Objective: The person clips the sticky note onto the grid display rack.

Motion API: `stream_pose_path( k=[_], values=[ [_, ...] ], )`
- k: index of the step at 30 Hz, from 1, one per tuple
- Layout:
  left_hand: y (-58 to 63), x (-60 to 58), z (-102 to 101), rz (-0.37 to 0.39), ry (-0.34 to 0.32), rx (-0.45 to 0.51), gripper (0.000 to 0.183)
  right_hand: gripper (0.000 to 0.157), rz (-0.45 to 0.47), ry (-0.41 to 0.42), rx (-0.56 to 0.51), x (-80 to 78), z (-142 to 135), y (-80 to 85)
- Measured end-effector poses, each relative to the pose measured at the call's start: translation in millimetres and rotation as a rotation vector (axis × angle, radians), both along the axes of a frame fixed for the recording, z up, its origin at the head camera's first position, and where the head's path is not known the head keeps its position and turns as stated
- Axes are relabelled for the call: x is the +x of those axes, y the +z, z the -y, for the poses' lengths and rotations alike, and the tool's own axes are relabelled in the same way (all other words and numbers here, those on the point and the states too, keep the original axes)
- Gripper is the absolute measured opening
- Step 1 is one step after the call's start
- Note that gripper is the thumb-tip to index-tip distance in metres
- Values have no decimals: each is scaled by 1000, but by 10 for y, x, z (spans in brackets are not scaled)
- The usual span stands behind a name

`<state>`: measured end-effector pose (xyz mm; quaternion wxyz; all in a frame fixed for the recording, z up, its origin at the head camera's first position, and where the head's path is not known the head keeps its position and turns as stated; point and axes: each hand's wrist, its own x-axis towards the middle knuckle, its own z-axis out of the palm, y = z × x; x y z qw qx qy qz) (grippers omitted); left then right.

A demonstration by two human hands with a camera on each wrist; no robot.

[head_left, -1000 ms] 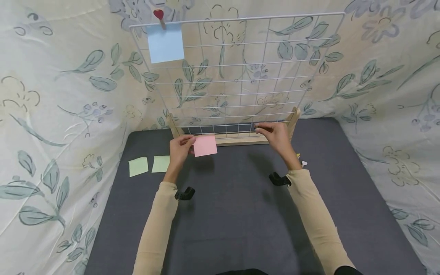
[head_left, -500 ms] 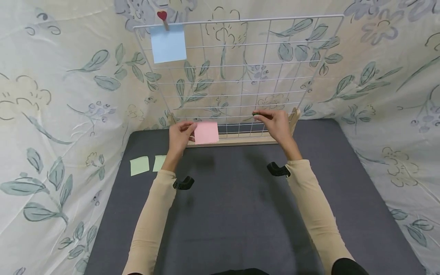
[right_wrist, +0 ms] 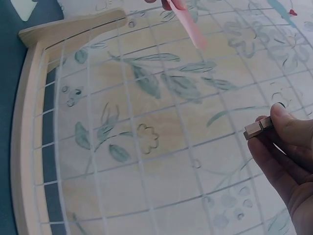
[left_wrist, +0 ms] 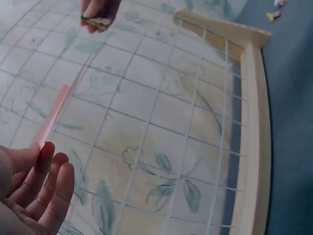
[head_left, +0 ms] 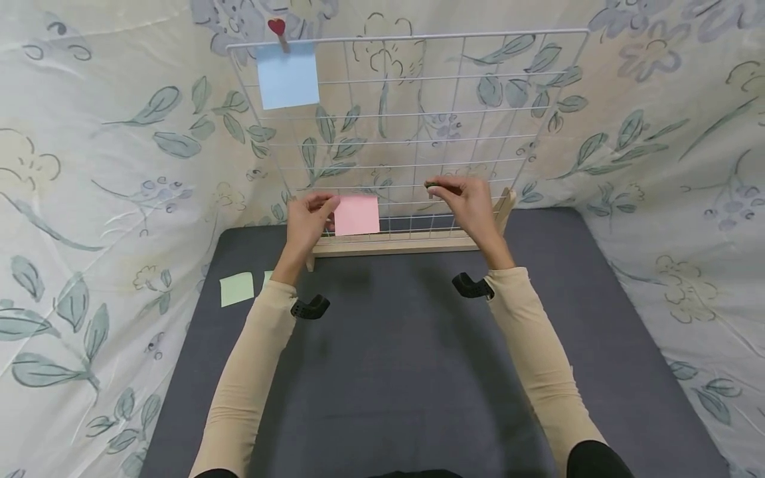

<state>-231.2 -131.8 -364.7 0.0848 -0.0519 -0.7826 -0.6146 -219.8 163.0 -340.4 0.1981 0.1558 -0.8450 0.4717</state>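
My left hand (head_left: 308, 218) pinches a pink sticky note (head_left: 356, 215) by its left edge, in front of the lower left of a white wire grid (head_left: 418, 141). Seen edge-on in the left wrist view, the pink note (left_wrist: 54, 113) sticks out from thumb and forefinger. My right hand (head_left: 469, 202) is raised before the grid's lower right, pinching a small wooden clothespin (right_wrist: 257, 128) between thumb and fingers. Something dark green shows on the clothespin near the fingertips. A blue sticky note (head_left: 288, 76) hangs at the grid's top left under a clothespin with a red heart (head_left: 277, 27).
The grid stands in a wooden base (head_left: 394, 247) at the back of the dark table (head_left: 382, 372). Green sticky notes (head_left: 237, 289) lie at left, one mostly behind the left sleeve. Small yellow and white pieces (left_wrist: 274, 16) lie beyond the base. Floral cloth (head_left: 675, 199) surrounds the table.
Both hands have risen from near the base toward the grid, the left carrying the pink sticky note and the right the clothespin. The right hand has also shifted left.
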Motion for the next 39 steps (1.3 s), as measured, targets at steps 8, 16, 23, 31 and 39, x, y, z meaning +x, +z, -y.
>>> stream_pose_path(
  k=[8, 16, 23, 31, 39],
  values=[
    [265, -26, -70, -65, -19, -17, 24, 19, -55, 16, -46, -22, 68, 251],
    [439, -32, -127, -107, -25, -53, 24, 17, -57, 22, -62, -40, 127, 377],
    [622, -50, -168, -241, -56, -72, 20, 18, -91, 32, -91, -62, 158, 575],
    [828, -78, -240, -270, -74, -63, 20, 17, -167, 47, -126, -81, 185, 663],
    [1094, -61, -297, -311, -110, -41, 19, 16, -189, 43, -143, -98, 221, 866]
  ],
)
